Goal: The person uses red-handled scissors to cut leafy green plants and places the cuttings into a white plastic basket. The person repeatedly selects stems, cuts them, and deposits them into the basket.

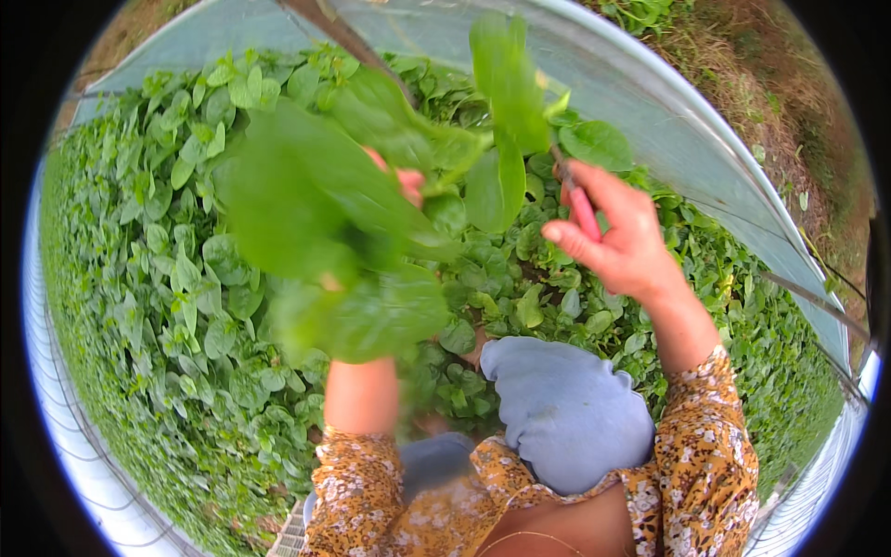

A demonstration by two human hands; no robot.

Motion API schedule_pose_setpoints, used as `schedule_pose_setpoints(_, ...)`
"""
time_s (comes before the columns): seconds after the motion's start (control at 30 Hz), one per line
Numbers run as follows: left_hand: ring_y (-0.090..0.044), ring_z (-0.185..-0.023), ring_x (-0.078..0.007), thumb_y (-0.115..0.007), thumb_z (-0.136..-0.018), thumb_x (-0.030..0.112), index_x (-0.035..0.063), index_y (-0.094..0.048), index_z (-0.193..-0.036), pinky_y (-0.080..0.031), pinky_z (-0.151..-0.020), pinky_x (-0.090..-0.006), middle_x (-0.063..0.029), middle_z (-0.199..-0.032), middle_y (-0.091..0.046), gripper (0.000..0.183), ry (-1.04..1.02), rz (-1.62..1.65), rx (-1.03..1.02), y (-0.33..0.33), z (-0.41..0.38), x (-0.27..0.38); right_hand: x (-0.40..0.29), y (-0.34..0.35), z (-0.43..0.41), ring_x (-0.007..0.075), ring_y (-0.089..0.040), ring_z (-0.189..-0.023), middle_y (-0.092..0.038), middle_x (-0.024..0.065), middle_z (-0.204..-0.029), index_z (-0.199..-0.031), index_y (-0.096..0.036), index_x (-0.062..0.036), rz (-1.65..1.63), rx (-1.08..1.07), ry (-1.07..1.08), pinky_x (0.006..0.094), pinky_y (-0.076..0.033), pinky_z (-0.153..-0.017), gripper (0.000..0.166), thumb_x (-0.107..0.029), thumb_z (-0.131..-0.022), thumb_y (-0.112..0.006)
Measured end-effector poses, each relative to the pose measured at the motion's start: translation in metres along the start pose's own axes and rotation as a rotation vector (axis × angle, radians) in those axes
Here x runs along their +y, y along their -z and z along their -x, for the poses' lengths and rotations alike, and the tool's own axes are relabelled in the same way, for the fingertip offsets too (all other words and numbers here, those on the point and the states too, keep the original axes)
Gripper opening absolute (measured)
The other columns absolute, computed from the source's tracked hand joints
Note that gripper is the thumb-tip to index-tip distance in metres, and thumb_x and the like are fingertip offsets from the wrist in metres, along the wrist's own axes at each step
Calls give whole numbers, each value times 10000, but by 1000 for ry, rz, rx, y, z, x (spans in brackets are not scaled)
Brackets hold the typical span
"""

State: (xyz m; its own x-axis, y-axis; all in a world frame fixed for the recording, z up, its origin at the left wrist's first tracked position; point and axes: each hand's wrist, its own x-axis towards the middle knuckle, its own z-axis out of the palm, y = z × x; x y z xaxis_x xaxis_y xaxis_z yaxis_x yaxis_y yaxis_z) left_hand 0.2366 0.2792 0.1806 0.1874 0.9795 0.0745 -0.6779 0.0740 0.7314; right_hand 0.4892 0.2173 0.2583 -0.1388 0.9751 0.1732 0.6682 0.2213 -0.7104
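My left hand [411,184] is mostly hidden under a bunch of large green leaves [313,202]; only some fingertips and the wrist show. The bunch is blurred by motion, and the fingers are closed around its stems. To the right, my right hand [616,223] grips a small tool with a pinkish-red handle [586,212] and a dark metal end, perhaps a knife. A leafy sprig [511,104] rises just beyond the tool's metal end; whether the two touch is unclear. Dense low leafy plants [529,299] grow beneath both hands.
A translucent plastic sheet wall [682,146] curves behind the bed. A metal pole [348,38] slants down into the plants at the top. Dry grass [759,76] lies outside the sheet. My blue-clad knee [567,411] is below, with a light slatted edge [287,532] at lower left.
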Motion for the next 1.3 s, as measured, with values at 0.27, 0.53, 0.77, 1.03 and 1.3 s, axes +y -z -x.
schedule_pose_setpoints(0.27, -595, -858, -194, -647, -823, 121, -18, -595, -1002, -512, -730, -310, -120, -958, -629, 233, -408, -354, -249, -154, -121, 91, -14, 136, -111, 185, -560, -547, -582, 99, -730, -976, -550, 7, -720, 43, -389, 313, -521, -538, 377, -363, -904, -555)
schedule_pose_setpoints(0.53, -613, -857, -209, -639, -847, 143, 10, -592, -1087, -482, -858, -389, -97, -1008, -632, 278, -170, -363, -548, -94, -77, 64, 20, 143, 35, 219, -641, -642, -627, 148, -862, -1140, -493, 46, -963, -386, -472, 310, -569, -564, 528, -381, -852, -607)
schedule_pose_setpoints(0.77, -589, -988, -235, -620, -838, 93, 58, -558, -1156, -498, -830, -362, -120, -1190, -561, 326, 309, -1012, -331, -39, 17, -64, 143, 83, 127, 164, -585, -540, -574, 86, -657, -876, -546, -4, -96, -275, -1069, 304, -480, -533, 260, -253, -831, -607)
schedule_pose_setpoints(1.03, -471, -1239, -274, -643, -702, 14, 109, -682, -888, -502, -863, -335, -34, -1270, -547, 213, -121, -1465, -629, -64, 25, -152, 96, 2, 60, 274, -561, -400, -608, 140, -666, -955, -565, -67, 176, -499, -727, 373, -486, -427, 158, -174, -867, -492)
schedule_pose_setpoints(1.3, -612, -1030, -253, -537, -657, -100, 2, -620, -982, -524, -817, -327, -109, -1058, -631, 351, -223, -1376, -367, 1, 58, -195, 152, 18, 62, 168, -582, -541, -602, 78, -679, -838, -588, 30, -247, -593, -992, 309, -485, -534, 330, -292, -799, -651)
